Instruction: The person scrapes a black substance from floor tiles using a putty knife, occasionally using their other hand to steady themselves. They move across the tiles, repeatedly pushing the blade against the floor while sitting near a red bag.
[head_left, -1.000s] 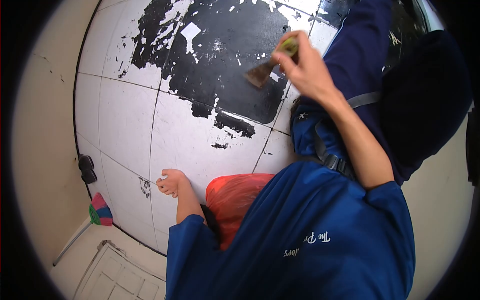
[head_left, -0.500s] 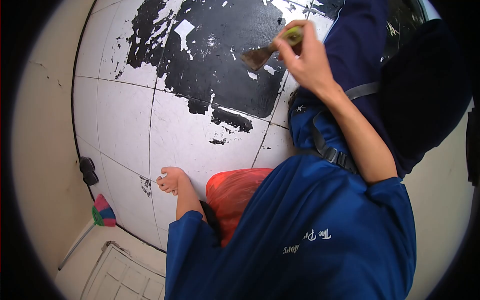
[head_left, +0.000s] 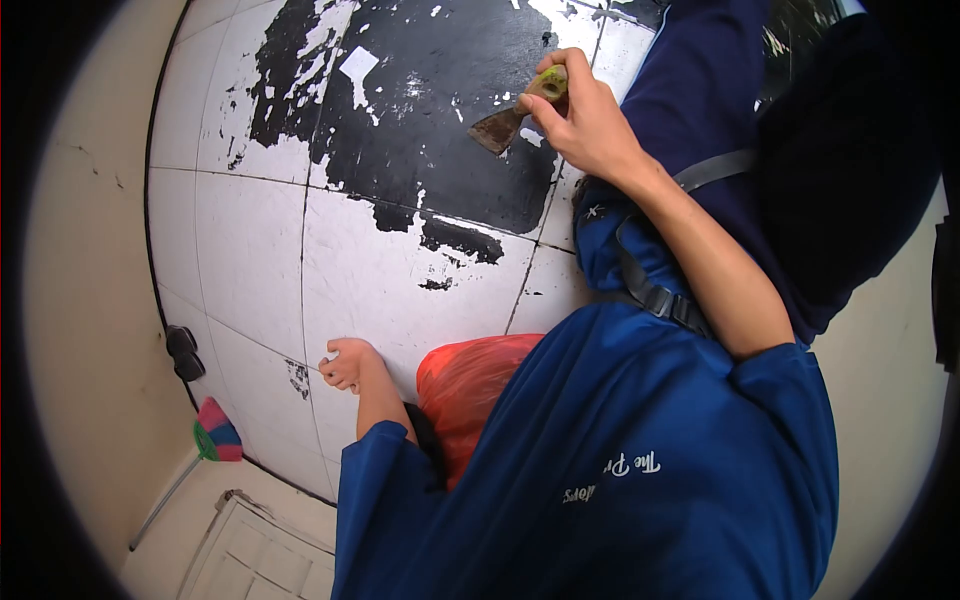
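Note:
My right hand (head_left: 590,120) grips a paint scraper (head_left: 515,115) with a worn handle, partly green, and a brownish, stained blade. Its blade points down and left, over a floor tile (head_left: 450,180) coated in a black layer with white specks. My left hand (head_left: 345,365) is near the white floor tiles (head_left: 400,285), with its fingers half curled and apart and nothing visible in it. Beside the left forearm lies a translucent red-orange plastic bag (head_left: 470,380), partly hidden by my blue shirt.
Slippers (head_left: 184,352) lie along the left wall, near a broom (head_left: 217,432) with pink, blue and green bristles. A pale panelled door (head_left: 260,550) stands at the lower left. A grey strap with a buckle (head_left: 660,302) crosses my waist. Black residue (head_left: 460,238) is on neighbouring tiles.
The right hand and scraper have shifted slightly left, and the scraper now shows sharper and turned a little. My left hand stays in about the same place, while the whole view has moved slightly.

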